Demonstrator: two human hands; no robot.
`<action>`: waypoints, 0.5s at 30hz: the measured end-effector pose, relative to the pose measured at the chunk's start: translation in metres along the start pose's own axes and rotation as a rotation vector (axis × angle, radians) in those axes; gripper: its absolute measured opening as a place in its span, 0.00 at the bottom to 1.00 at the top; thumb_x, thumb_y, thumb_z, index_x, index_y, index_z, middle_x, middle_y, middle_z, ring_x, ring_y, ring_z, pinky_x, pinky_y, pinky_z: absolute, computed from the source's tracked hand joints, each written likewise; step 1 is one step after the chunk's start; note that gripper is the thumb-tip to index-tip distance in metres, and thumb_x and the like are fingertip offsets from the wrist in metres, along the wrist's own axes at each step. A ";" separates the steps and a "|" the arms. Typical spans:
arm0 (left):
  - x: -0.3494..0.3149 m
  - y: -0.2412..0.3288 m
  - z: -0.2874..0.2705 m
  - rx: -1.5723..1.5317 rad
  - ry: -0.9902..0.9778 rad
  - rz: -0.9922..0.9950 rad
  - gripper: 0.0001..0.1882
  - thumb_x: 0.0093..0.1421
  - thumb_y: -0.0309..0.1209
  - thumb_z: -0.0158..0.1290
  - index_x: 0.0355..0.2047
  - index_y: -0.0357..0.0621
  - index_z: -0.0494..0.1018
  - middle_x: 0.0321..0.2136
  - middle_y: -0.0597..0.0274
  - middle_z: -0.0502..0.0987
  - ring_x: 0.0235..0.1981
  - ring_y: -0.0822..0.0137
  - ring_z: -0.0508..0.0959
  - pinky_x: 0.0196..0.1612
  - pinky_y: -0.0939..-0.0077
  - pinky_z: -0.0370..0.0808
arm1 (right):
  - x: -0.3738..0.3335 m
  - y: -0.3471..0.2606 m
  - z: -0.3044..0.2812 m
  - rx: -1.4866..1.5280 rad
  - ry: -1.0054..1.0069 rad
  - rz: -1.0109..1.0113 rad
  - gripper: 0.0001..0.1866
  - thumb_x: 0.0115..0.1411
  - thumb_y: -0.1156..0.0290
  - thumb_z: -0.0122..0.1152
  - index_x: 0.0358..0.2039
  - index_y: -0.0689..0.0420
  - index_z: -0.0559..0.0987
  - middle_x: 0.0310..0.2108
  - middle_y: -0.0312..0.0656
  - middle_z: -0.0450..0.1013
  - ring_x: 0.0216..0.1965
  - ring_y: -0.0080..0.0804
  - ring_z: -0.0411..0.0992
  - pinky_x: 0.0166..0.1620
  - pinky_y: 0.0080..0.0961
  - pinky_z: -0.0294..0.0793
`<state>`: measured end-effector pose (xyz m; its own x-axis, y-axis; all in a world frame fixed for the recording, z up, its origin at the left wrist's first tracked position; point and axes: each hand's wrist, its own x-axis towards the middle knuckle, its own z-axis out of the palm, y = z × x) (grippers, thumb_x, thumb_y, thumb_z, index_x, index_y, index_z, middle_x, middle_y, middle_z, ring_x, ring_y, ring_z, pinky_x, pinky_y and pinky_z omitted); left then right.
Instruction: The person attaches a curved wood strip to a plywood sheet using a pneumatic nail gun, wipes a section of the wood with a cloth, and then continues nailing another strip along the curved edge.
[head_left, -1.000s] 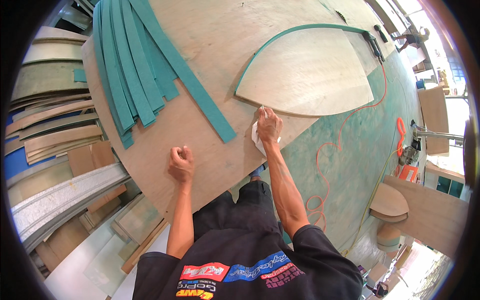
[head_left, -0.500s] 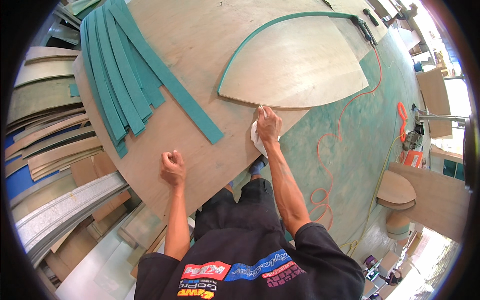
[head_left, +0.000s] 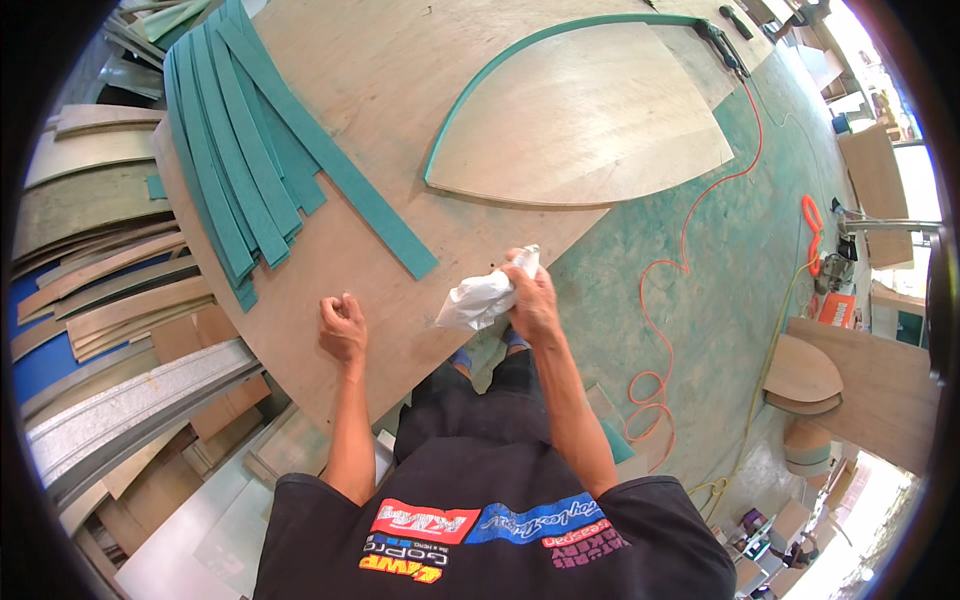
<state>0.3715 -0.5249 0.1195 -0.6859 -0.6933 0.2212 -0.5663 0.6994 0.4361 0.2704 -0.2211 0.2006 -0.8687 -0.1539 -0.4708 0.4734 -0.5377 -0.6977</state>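
Observation:
In my right hand (head_left: 534,302) is a crumpled white plastic bag (head_left: 476,301), gripped near its narrow end, which points up past my fingers. The bag hangs over the near edge of the wooden table (head_left: 400,340). Beyond it lies a pale plywood panel (head_left: 585,120) with a pointed, curved outline. A teal strip (head_left: 480,82) runs along the panel's far curved edge, apart from my hands. My left hand (head_left: 343,328) is above the table, fingers curled closed, with nothing visible in them. Several loose teal strips (head_left: 245,150) lie fanned out beyond it.
A black power tool (head_left: 722,48) with an orange hose (head_left: 684,225) lies at the panel's far right corner, a dark handled object (head_left: 736,22) beside it. Stacked wood offcuts (head_left: 120,300) fill the left side. Cut panels (head_left: 803,368) stand to the right of the greenish floor.
My right hand has drawn back from the panel's near edge toward my body, and the white bag has swung out to its left. My left hand is almost unmoved.

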 end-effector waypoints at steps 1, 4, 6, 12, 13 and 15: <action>0.000 -0.002 0.001 0.003 0.003 0.004 0.16 0.65 0.44 0.57 0.31 0.47 0.69 0.23 0.60 0.77 0.24 0.55 0.79 0.27 0.56 0.74 | 0.007 0.010 0.009 -0.005 -0.045 -0.033 0.11 0.72 0.61 0.60 0.46 0.54 0.74 0.30 0.34 0.74 0.30 0.24 0.74 0.33 0.24 0.76; 0.000 -0.005 0.003 0.034 0.006 -0.011 0.16 0.65 0.44 0.57 0.31 0.47 0.68 0.23 0.61 0.76 0.24 0.55 0.79 0.27 0.57 0.74 | 0.020 0.009 0.005 -0.092 -0.086 0.067 0.11 0.73 0.60 0.58 0.41 0.54 0.74 0.27 0.32 0.72 0.27 0.22 0.72 0.31 0.23 0.75; 0.000 -0.005 0.004 0.024 0.002 -0.004 0.16 0.65 0.44 0.57 0.31 0.47 0.68 0.23 0.61 0.76 0.23 0.56 0.79 0.27 0.57 0.74 | 0.030 0.005 0.000 -0.304 -0.069 0.026 0.16 0.74 0.56 0.56 0.37 0.56 0.73 0.26 0.32 0.71 0.26 0.22 0.71 0.29 0.24 0.72; -0.001 -0.006 0.004 0.016 -0.018 0.004 0.14 0.65 0.42 0.57 0.31 0.47 0.69 0.24 0.61 0.77 0.25 0.56 0.80 0.27 0.57 0.75 | 0.099 0.019 -0.032 -1.143 0.005 -0.324 0.25 0.75 0.51 0.48 0.34 0.65 0.71 0.26 0.50 0.71 0.25 0.42 0.70 0.35 0.43 0.71; -0.001 -0.006 0.003 0.015 -0.018 0.004 0.14 0.65 0.42 0.57 0.31 0.47 0.69 0.24 0.61 0.77 0.25 0.56 0.80 0.27 0.57 0.75 | 0.108 0.018 -0.025 -1.175 0.014 -0.317 0.25 0.75 0.55 0.46 0.33 0.70 0.71 0.28 0.63 0.72 0.29 0.62 0.71 0.40 0.53 0.69; -0.001 -0.007 0.002 0.016 -0.017 0.011 0.15 0.65 0.42 0.57 0.31 0.47 0.69 0.23 0.61 0.76 0.24 0.56 0.79 0.27 0.58 0.75 | 0.114 0.015 -0.018 -1.278 -0.012 -0.287 0.25 0.75 0.56 0.45 0.33 0.69 0.73 0.30 0.66 0.74 0.33 0.68 0.72 0.41 0.54 0.70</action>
<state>0.3750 -0.5285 0.1144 -0.6999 -0.6824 0.2110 -0.5656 0.7099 0.4197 0.1808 -0.2320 0.1272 -0.9593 -0.1771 -0.2201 0.0692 0.6080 -0.7909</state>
